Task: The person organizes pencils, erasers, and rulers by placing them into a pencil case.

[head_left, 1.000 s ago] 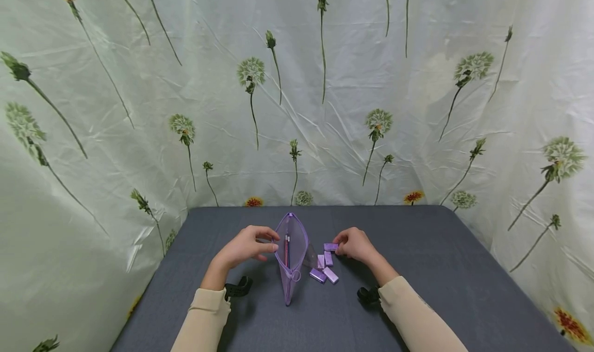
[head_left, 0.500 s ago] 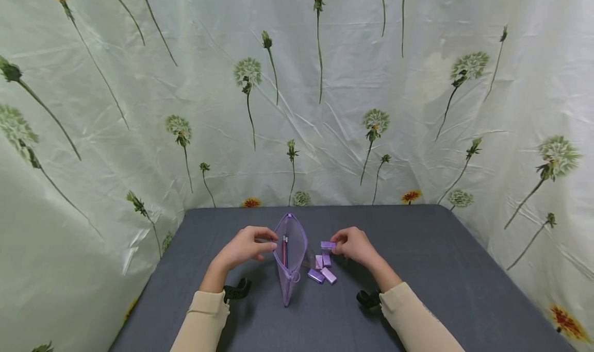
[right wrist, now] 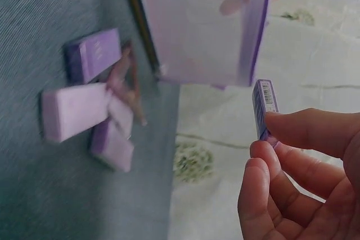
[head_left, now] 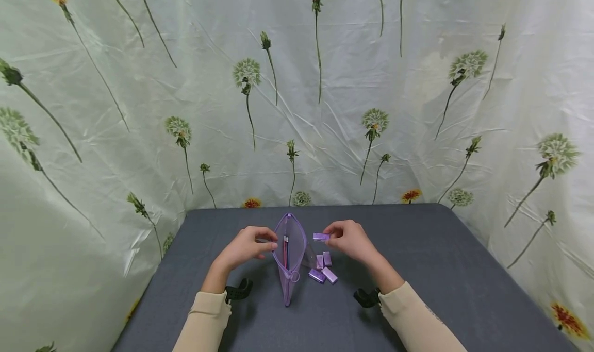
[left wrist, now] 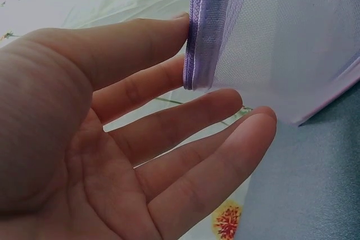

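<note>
A purple mesh zipper pouch (head_left: 286, 286) stands upright with its mouth open, pencils (head_left: 286, 254) inside. My left hand (head_left: 248, 245) pinches its zipper edge between thumb and index finger; the other fingers are spread beside the mesh (left wrist: 253, 37) in the left wrist view. To the right of the pouch, my right hand (head_left: 351, 240) holds a small purple wrapped eraser (head_left: 320, 236) by one end, raised off the table. In the right wrist view a barcode shows on this eraser (right wrist: 265, 102). Several similar purple and pink erasers (head_left: 330, 275) lie on the table below.
A dark grey cloth covers the table (head_left: 408, 269). Beside the pouch, near the loose erasers, lies a see-through piece (head_left: 308, 256) whose kind is unclear. Behind the table hangs a flower-printed curtain (head_left: 343, 151). Each wrist wears a black strap (head_left: 238, 289).
My right hand has lifted one eraser from the pile and carried it up and left toward the pouch. The left hand has kept its hold on the pouch edge.
</note>
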Motion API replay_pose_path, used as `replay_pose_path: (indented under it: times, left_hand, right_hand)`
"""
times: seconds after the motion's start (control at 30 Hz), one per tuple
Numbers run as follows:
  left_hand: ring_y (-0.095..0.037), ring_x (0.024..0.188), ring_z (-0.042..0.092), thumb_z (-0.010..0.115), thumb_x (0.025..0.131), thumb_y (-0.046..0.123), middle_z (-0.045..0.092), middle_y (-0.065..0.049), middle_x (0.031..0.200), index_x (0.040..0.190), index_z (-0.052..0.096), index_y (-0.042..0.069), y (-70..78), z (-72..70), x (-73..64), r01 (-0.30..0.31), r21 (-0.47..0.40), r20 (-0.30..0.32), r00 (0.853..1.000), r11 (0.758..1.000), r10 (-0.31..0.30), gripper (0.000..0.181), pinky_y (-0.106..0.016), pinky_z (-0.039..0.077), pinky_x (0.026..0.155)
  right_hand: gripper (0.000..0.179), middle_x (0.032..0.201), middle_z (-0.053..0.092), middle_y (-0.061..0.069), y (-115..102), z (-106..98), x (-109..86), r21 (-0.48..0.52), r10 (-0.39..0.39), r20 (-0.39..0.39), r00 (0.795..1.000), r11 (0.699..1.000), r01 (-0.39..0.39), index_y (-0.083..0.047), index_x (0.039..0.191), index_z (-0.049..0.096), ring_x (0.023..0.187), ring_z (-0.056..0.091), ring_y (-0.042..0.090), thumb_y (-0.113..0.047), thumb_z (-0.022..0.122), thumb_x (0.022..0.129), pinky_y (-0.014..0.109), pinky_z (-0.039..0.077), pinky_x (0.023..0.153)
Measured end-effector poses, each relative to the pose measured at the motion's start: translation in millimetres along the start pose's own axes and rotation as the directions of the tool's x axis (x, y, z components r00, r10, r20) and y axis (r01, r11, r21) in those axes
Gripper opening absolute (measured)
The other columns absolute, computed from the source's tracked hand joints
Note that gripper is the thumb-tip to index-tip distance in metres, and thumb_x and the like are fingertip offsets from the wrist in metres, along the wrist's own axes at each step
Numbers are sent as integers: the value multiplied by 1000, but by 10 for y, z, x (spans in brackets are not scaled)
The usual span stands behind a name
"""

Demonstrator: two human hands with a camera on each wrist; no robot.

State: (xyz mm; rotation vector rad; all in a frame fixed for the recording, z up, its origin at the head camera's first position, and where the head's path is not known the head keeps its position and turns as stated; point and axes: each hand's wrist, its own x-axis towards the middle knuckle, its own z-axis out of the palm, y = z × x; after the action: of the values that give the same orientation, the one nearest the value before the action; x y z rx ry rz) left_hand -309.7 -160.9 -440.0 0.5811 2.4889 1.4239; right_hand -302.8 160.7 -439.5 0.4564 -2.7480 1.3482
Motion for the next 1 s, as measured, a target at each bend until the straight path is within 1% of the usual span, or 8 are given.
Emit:
replay_pose_path:
  times: [0.2,0.33,0.43,0.57,0.7,0.8,0.87,1.0]
  left_hand:
    - [-22,105,66,74,94,28,67,-7,120,112,73,16,-9,5,-1,7,-3,-2,1000,1000,-7,21,-40,60,76]
    - [-22,106,66,71,96,26,67,-10,123,113,73,17,-8,4,6,9,9,-4,1000,1000,-9,19,-40,60,76]
    - [-22,105,66,70,97,22,67,-10,122,112,73,16,-6,10,14,1,11,-7,1000,1000,-1,17,-40,60,76]
    - [-22,104,67,71,97,24,67,-12,122,112,73,16,-6,15,19,3,8,-8,1000,1000,-3,17,-41,60,76]
    - [-23,104,67,72,96,27,66,-16,125,112,73,16,-5,14,16,11,5,-7,1000,1000,-11,20,-41,60,76]
    - [-22,104,67,72,96,27,66,-15,124,112,73,17,0,12,18,14,9,-14,1000,1000,-14,19,-41,60,76]
    - [-22,103,67,71,96,27,66,-14,124,112,73,17,2,11,22,12,16,-20,1000,1000,-11,19,-41,60,76]
    - [-23,103,67,71,96,25,66,-15,124,113,73,16,2,5,27,4,20,-29,1000,1000,-3,19,-41,60,75]
  right_hand:
    - [14,75,66,-4,-230,27,-8,-1,-46,6,999,999,46,-13,98,77,67,60,14,-9,78,85,32,48,59]
    - [15,74,64,-3,-342,74,11,9,-61,13,998,998,61,-13,98,75,64,57,14,-8,77,85,31,46,57]
    - [15,73,63,-2,-403,126,19,7,-65,25,998,998,65,-13,98,74,62,55,14,-7,76,84,30,45,55]
    - [14,76,63,-1,-448,210,30,-10,-76,38,996,997,77,-12,97,74,65,56,15,-8,77,84,31,46,56]
    - [13,87,62,0,-477,284,42,-58,-92,33,995,994,93,-14,97,75,73,58,14,-11,78,84,32,50,62]
    - [12,94,63,1,-507,322,47,-76,-101,42,994,992,104,-15,97,75,76,61,14,-12,77,85,33,52,64]
    - [13,94,66,0,-527,345,52,-74,-113,56,992,990,117,-16,99,75,76,63,15,-12,76,87,32,54,63]
    - [15,87,67,-6,-553,394,58,-71,-142,92,986,986,148,-14,101,75,74,64,14,-9,75,87,30,54,61]
